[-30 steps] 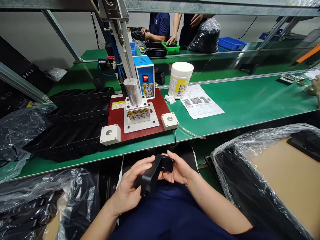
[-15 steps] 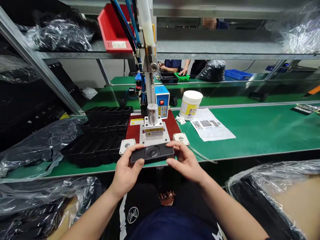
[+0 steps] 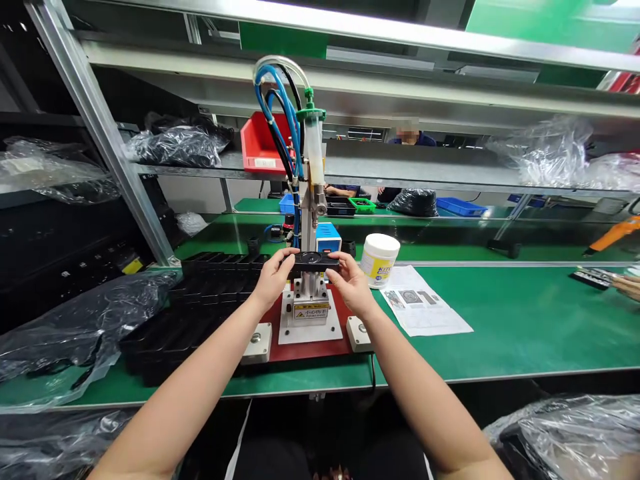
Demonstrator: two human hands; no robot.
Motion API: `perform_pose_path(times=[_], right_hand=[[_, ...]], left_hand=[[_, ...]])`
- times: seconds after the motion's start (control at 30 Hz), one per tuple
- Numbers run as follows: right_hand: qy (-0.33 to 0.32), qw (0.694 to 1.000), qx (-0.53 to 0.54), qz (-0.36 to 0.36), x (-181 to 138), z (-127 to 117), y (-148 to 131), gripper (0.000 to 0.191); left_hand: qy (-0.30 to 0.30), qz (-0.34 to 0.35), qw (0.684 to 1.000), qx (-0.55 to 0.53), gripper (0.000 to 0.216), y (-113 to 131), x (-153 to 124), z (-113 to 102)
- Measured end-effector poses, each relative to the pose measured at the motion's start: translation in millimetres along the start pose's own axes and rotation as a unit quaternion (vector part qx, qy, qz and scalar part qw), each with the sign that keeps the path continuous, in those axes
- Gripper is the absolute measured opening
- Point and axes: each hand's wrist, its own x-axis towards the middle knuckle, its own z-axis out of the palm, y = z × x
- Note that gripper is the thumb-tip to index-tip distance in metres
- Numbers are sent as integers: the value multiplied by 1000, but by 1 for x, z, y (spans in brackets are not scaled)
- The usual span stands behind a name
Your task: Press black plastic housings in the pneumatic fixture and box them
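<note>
A flat black plastic part with a round recess is held level between both hands, on top of the metal cylinder post of the small press machine. My left hand grips its left end, fingers curled round the edge. My right hand grips its right end the same way. Directly above the part hangs a clear dispensing syringe with blue hoses. The machine stands on a red base plate with two white push buttons at the front corners.
Black moulded trays lie left of the machine, with plastic bags further left. A white tub and a printed sheet sit to the right on the green bench. Other people work behind the shelf; another person's hand shows far right.
Both hands carried the black part up from my lap, over the bench edge, and onto the machine's post under the syringe. The camera tilted upward.
</note>
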Motion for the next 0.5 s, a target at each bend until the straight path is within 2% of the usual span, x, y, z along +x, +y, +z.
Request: perform_pose_path(times=[0.33,0.5], right_hand=[[-3,1000,7,11,-10,0,17,36],[-12,1000,5,23,-15,-3,7,46]], left_hand=[[46,14,998,44,34,-4,-4,7],[76,5,993,85,34,4,-8,14]])
